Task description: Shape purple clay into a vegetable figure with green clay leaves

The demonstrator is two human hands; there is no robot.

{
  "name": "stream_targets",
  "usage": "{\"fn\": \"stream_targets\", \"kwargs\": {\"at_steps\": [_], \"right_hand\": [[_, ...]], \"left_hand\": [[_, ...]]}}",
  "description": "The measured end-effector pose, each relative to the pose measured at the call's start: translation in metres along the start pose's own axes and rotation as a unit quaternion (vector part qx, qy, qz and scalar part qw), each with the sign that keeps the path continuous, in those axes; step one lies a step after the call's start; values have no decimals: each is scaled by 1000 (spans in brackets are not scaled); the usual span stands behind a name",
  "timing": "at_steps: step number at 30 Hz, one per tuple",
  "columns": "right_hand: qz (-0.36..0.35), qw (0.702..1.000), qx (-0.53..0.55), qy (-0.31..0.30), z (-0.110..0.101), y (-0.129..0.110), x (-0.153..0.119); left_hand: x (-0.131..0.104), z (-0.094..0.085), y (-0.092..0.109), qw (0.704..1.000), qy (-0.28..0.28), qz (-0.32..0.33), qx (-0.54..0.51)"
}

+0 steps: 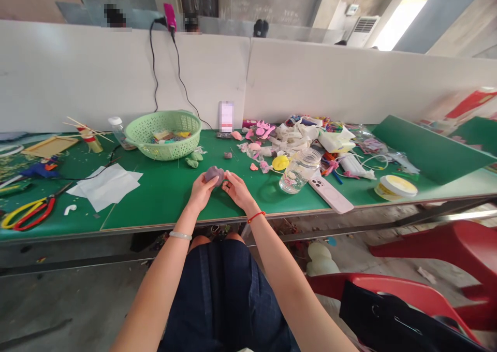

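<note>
A smooth purple-grey lump of modelling clay (214,174) is held just above the green table near its front edge. My left hand (202,190) wraps round it from the left, thumb on the near side. On the other side, my right hand (236,189) has its fingers curled and pinched at the lump's right edge. A small piece of similar purple clay (228,156) lies on the table just beyond my hands. Pale green clay pieces (194,158) sit to its left, and a small pink piece (253,166) lies to the right.
Left are a green basket (163,147), white paper sheets (106,186) and scissors (33,211). At right stand a jar of clear liquid (298,171), a phone (331,194) and a lidded tub (396,187). Another phone (226,117) leans against the white partition (310,83).
</note>
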State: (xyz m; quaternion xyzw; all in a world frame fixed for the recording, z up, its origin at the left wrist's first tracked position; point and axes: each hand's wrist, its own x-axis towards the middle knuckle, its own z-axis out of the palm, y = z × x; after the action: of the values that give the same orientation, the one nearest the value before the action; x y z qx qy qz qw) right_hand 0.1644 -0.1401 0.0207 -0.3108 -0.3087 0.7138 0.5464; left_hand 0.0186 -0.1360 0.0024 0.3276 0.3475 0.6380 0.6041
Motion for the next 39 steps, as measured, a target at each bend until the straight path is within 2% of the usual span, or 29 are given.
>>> {"fn": "stream_targets", "kwargs": {"at_steps": [5,9,18,22,25,27,29,32,36,39], "right_hand": [[-45,998,-33,16,3,4,1],[-44,998,-38,38,3,1,1],[-88,993,-40,61,-2,3,6],[-74,994,-80,15,-7,-4,12],[-37,990,-134,-27,-14,-21,22],[1,986,-161,-51,-19,-35,31],[71,968,-216,-110,-23,-49,42],[146,921,-320,-170,-27,-64,61],[142,864,-430,-221,-30,-70,84],[135,845,-443,-267,-32,-69,93]], "left_hand": [[-3,5,0,1000,-11,-10,-8],[-3,7,0,1000,0,3,-24],[0,6,-1,998,-32,-15,46],[4,1,4,996,-41,-47,61],[15,-9,17,977,-123,-131,116],[30,-13,29,961,-147,-149,180],[52,-13,38,954,-124,-119,245],[91,-1,39,947,-95,-23,306],[136,23,15,941,-50,111,316],[153,32,-8,937,-49,131,319]]}}
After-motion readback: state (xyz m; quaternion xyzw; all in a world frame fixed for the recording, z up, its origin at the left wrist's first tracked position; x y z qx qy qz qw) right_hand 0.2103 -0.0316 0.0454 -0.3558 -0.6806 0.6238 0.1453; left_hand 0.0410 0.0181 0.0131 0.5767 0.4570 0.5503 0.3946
